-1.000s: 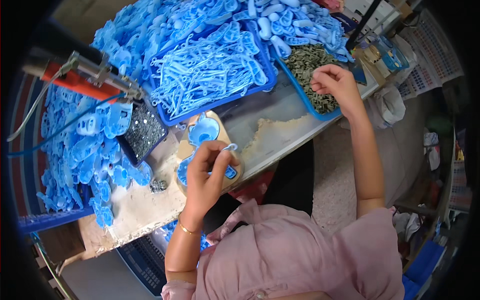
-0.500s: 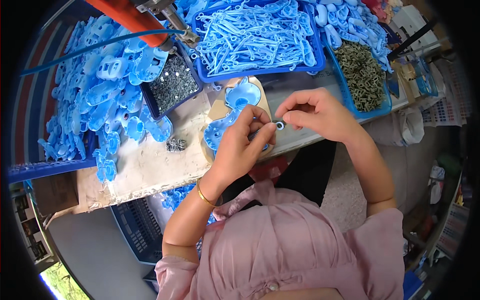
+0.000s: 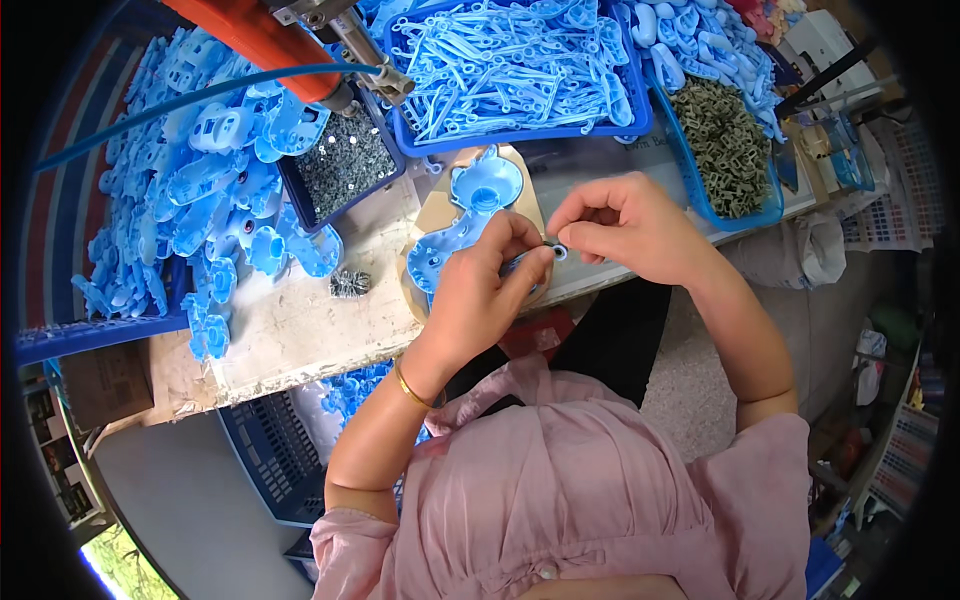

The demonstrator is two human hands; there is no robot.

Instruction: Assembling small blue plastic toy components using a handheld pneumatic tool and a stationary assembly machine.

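Between the thumb and forefinger of my left hand [image 3: 482, 290] is a small ring-ended stick [image 3: 560, 253], its pale ring poking out past the fingertips. My right hand [image 3: 640, 228] is closed in a pinch right beside that ring. A small dark bit shows where the two hands meet, but the right fingers hide what they hold, if anything. Under and behind my left hand, a blue molded plastic shell [image 3: 487, 184] lies in a tan fixture [image 3: 436, 212] on the bench.
A blue tray [image 3: 520, 132] of ring-ended sticks stands at the back. Right of it is a bin [image 3: 722, 226] of metal clips; left, a dark tray [image 3: 335, 222] of small fasteners. Blue shells [image 3: 215, 180] pile at far left. An orange tool [image 3: 270, 50] hangs above. A small dark cluster [image 3: 350, 284] lies nearby.
My right fingertips have come down and inward, closing near the ring of the stick. My left hand stays almost in place, still pinching the stick.
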